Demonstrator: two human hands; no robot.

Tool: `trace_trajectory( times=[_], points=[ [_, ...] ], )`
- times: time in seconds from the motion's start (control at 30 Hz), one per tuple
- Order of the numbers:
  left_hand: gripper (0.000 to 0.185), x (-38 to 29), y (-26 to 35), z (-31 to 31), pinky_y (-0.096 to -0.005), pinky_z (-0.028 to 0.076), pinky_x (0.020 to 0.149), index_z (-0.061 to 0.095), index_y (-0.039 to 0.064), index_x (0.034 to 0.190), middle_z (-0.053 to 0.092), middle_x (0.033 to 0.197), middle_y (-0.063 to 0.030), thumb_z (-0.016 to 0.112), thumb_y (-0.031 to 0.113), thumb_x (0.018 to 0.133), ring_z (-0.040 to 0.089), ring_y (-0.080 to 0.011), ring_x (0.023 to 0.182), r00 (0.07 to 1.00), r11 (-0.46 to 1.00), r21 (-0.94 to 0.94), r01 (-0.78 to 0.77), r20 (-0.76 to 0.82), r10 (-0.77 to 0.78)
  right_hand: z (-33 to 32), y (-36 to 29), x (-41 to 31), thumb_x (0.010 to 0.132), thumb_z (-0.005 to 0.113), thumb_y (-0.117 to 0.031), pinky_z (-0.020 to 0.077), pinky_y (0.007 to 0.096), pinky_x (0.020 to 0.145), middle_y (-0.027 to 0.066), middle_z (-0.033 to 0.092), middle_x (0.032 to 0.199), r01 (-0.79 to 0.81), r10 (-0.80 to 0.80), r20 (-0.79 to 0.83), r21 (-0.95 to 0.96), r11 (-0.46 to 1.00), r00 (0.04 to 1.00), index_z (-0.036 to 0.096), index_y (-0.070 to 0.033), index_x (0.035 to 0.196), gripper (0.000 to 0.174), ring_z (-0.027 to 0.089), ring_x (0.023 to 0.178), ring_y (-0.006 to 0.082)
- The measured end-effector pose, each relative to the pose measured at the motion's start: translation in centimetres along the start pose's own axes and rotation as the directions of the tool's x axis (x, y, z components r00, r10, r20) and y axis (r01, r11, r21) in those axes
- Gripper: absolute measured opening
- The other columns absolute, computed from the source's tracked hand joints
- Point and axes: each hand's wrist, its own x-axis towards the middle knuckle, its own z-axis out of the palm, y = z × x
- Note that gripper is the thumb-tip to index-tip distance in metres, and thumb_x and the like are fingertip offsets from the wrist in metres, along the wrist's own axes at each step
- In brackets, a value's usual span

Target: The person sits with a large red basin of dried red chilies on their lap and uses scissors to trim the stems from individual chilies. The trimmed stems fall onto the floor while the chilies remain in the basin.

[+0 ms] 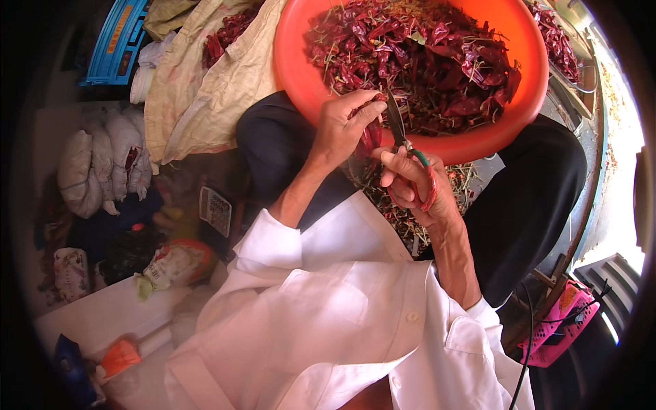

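Observation:
A wide orange-red plastic basin (530, 77) sits before me by my knees, heaped with dried red chillies (435, 56) and loose stems. At its near rim, my left hand (343, 120) pinches a dried chilli (370, 137) between thumb and fingers, its body hanging below the fingertips. My right hand (417, 187) grips a pair of scissors (395, 118) whose handles are wrapped in green and red. The dark blades point away from me, just right of the left fingertips. Whether they touch the chilli cannot be made out.
Cut stems and scraps (405, 220) litter the floor between my legs. A tan woven sack (205, 102) with chillies lies to the left, near stuffed white sacks (105, 159) and a calculator (215, 210). At right are a pink perforated basket (561, 325) and a black cable (529, 318).

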Motion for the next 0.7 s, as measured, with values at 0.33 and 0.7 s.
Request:
trace_trajectory(
  times=[0.33, 0.7],
  points=[
    [0.020, -0.1, 0.8, -0.3, -0.0229, 0.049, 0.070, 0.073, 0.000, 0.108, 0.068, 0.084, 0.0002, 0.067, 0.017, 0.100, 0.061, -0.0060, 0.077, 0.995, 0.958, -0.270, 0.100, 0.011, -0.100, 0.3, -0.2, 0.8, 0.105, 0.056, -0.019, 0.0295, 0.0168, 0.034, 0.0026, 0.067, 0.074, -0.122, 0.005, 0.327, 0.338, 0.933, 0.945, 0.064, 0.009, 0.118, 0.032, 0.037, 0.041, 0.0005],
    [0.020, 0.1, 0.3, 1.1, -0.0194, 0.045, 0.063, 0.072, 0.002, 0.109, 0.066, 0.080, 0.0011, 0.066, 0.019, 0.100, 0.058, -0.0040, 0.070, 0.961, 0.857, -0.435, 0.275, 0.086, -0.265, -0.2, 0.8, 1.9, 0.110, 0.045, -0.024, 0.0283, 0.0178, 0.038, -0.0025, 0.060, 0.071, -0.029, -0.196, 0.319, 0.585, 0.811, 0.927, 0.065, 0.005, 0.122, 0.037, 0.033, 0.043, 0.0008]
  ],
)
